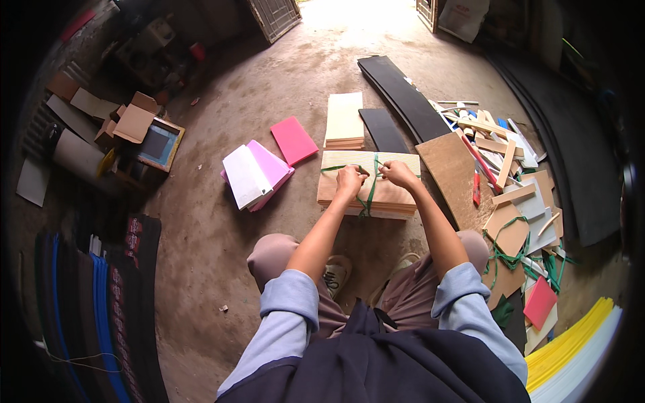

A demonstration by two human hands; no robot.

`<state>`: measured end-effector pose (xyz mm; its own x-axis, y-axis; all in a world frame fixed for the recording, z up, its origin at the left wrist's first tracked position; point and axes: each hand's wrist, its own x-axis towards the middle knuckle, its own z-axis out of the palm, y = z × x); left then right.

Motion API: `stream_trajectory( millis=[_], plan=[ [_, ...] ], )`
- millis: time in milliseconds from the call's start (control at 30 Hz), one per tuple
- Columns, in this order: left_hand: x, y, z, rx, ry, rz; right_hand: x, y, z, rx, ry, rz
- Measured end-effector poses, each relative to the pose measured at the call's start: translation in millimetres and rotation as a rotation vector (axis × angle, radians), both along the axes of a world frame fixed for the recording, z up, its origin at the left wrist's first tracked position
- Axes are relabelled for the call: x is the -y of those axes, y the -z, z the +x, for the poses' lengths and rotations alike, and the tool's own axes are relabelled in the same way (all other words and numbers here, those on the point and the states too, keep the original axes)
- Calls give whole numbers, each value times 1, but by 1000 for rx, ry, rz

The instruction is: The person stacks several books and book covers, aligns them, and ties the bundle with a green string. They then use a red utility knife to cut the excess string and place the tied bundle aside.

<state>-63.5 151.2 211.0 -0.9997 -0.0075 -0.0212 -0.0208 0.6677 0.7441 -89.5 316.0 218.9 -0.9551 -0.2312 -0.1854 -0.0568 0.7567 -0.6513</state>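
While my right hand [399, 174] pinches green string [371, 193] atop mid-frame boards [393, 197], my left hand [351, 180] curls nearby. Can't tell its hold.

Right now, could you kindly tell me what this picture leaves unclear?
Underside of the rectangular cream sheet stack: head view, hidden by its upper sheets.
Whether the bare left hand grips the thin green strap: head view, hidden by its own fingers.
Near ends of the long blue sheets: head view, cut by the lower edge.

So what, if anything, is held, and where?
Green cord, seemingly pinched by the right hand at a stretch atop the stack; for the left hand, unclear.
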Motion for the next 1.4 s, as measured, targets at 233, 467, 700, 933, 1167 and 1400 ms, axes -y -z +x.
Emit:
stream_trajectory(
  millis=[233, 467, 700, 933, 1167, 1400],
  plan=[
    [-13, 19, 6, -152, -185, 152, 22, 13, -3, 62, 234, -309],
    [-31, 18, 7, -113, -253, 8, 17, 15, 1, 230, 358, -535],
    [-24, 26, 0, -15, -222, 42, 17, 14, 4, 257, 237, -528],
    [-36, 24, 7, 9, -170, -9, 3, 20, -6, 121, 57, -201],
    [-14, 36, -6, 182, -112, 407, -7, 19, -8, 201, 3, -22],
    [-9, 43, -4, 294, -113, 793, 7, 31, 13, 13, 149, -218]
  ],
)
